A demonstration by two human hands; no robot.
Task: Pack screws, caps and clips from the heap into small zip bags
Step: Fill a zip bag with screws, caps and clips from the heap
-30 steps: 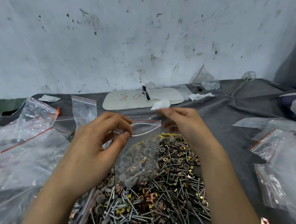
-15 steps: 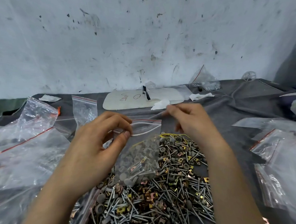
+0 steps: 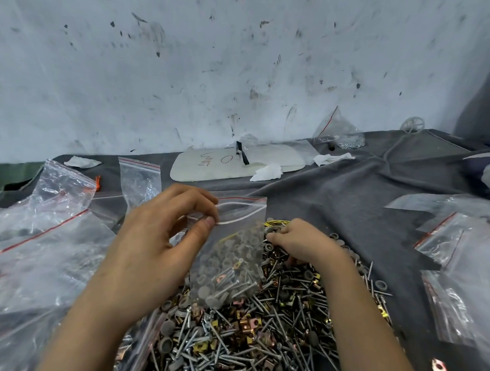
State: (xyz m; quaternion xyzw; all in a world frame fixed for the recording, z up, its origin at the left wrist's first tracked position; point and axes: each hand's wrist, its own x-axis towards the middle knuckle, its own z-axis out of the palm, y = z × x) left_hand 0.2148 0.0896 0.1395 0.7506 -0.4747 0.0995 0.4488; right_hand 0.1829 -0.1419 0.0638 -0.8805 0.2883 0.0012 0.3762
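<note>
Pinching zip bag [image 3: 231,258] at its seal with left hand [image 3: 161,243], upright over heap [image 3: 258,339] by table [image 3: 351,196] near edge. Right hand [image 3: 306,242] down on heap's far side, fingers curled; whether gripping anything, cannot tell.

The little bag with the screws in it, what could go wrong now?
1. The left hand pinches the zip bag by one top corner only. Loaded with parts, it could slip or tip and spill.
2. The right hand digs in the heap among pointed screws, which could prick it.
3. Screw tips inside the bag might poke through the thin plastic.
</note>
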